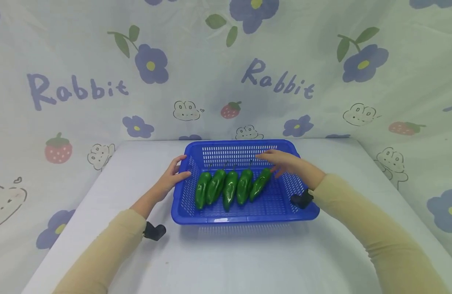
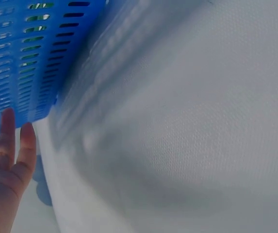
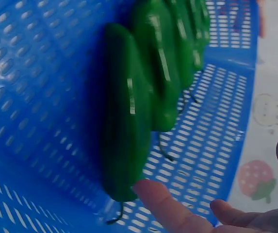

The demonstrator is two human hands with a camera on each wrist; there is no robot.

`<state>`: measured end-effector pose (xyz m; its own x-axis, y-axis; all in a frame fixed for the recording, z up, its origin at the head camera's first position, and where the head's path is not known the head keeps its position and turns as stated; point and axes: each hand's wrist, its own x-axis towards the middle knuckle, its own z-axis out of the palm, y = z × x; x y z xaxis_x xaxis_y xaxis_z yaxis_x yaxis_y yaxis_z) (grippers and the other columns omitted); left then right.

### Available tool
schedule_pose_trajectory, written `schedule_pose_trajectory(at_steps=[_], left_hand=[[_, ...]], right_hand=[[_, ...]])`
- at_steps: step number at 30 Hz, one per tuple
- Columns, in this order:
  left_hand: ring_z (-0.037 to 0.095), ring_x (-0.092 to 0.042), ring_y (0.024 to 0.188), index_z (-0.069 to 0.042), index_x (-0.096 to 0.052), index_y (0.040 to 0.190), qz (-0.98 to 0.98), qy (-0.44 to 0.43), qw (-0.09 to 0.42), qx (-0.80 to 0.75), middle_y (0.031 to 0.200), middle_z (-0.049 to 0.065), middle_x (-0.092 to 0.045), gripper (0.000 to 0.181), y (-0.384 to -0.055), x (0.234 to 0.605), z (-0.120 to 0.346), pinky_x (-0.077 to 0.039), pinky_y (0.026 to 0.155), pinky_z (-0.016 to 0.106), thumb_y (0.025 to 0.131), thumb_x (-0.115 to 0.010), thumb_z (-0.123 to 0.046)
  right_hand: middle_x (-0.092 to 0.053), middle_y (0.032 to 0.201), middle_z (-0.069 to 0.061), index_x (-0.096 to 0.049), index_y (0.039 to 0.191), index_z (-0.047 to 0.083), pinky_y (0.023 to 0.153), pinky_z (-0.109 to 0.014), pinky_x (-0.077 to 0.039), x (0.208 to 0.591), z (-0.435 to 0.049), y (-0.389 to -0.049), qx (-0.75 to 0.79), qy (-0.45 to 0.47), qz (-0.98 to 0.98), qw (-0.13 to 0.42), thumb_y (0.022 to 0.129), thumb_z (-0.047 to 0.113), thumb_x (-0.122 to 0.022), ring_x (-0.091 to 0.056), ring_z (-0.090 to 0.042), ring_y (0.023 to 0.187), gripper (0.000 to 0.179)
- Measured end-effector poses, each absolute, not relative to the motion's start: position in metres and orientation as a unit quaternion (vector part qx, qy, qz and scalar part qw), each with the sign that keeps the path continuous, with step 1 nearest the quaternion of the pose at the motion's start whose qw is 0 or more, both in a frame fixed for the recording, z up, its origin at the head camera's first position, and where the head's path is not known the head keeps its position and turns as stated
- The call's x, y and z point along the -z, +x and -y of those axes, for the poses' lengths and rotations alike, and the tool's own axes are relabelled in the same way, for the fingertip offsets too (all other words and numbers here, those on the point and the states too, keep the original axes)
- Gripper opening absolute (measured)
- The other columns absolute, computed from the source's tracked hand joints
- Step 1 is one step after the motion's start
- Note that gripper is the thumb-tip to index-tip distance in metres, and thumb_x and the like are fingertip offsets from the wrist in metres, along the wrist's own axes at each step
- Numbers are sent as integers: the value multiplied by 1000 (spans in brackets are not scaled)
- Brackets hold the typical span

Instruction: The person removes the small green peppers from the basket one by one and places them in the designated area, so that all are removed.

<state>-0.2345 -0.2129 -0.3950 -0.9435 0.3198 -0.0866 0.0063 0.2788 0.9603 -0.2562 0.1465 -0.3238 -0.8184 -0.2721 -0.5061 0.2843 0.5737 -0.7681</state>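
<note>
Several green chili peppers (image 1: 230,185) lie side by side in a blue plastic basket (image 1: 244,220). My left hand (image 1: 171,176) is at the basket's left rim, its thumb over the edge; in the left wrist view, its fingers (image 2: 7,138) extend straight beside the slotted outer wall. Above the basket's right side hovers my right hand (image 1: 286,162), fingers loosely extended. One fingertip (image 3: 148,191) meets or nearly meets the stem end of the rightmost pepper (image 3: 126,116) in the right wrist view; contact is unclear. That pepper is tilted, its stem end towards the hand.
The basket stands on a white-covered table (image 1: 226,261). Behind it hangs a pale cloth (image 1: 196,81) printed with flowers, rabbits and strawberries. Black wrist mounts (image 1: 155,231) stick out at both sleeves, the right one over the basket's right rim.
</note>
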Motion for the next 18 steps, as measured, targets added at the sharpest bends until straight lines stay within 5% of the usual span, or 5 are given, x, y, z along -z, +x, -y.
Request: schedule_pose_trajectory(at_steps=[8,14,18], left_hand=[[45,-35,125,-18,-8,145,-789,104,128,-591,144,26,-21,68,-235,396,212,-27,101,57,92,-50,-25],[45,-36,124,-18,-8,145,-787,107,129,-593,144,25,-21,68,-235,397,213,-28,100,57,91,-50,-24],[45,-35,125,-18,-8,145,-785,108,128,-596,145,25,-21,68,-235,397,213,-29,100,56,91,-50,-24]], right_hand=[[-8,148,-27,-1,145,1,93,-61,-34,348,-144,-262,460,40,-829,317,93,35,-47,-22,-54,127,77],[-7,147,-30,5,144,1,94,-58,-36,356,-141,-261,467,62,-826,309,89,28,-54,-25,-53,126,85],[-16,144,-32,-5,143,-4,93,-55,-39,360,-139,-260,465,66,-827,309,89,25,-53,-32,-52,123,78]])
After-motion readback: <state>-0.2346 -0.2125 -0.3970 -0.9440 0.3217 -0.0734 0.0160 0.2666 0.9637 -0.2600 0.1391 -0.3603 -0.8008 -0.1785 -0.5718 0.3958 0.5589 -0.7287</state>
